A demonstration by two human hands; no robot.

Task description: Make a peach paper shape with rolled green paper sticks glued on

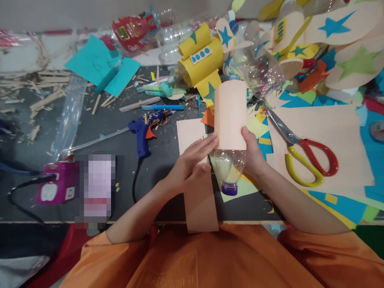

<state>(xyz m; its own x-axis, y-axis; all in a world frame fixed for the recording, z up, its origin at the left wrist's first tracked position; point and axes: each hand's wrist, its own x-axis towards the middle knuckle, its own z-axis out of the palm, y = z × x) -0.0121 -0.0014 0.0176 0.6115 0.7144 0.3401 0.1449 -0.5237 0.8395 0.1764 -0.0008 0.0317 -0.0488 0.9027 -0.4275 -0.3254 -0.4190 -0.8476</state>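
Observation:
A clear plastic bottle (229,166) with a purple cap points its neck toward me, and peach paper (230,116) wraps around its body. My right hand (254,151) grips the bottle's right side, thumb on the paper and the other fingers hidden behind. On the other side, my left hand (192,162) has its fingers stretched out, their tips touching the paper's left edge. Beneath that hand lies a long strip of peach paper (201,204), reaching past the table edge. Scissors (295,142) with red and yellow handles rest on a peach sheet (345,136) to the right.
A blue glue gun (142,132) lies left of my hands, its cord running toward me. Further left are a phone (99,188) and a magenta box (57,182). Along the back stand a yellow paper-covered bottle (202,60), a red-labelled bottle (132,32) and scattered wood scraps.

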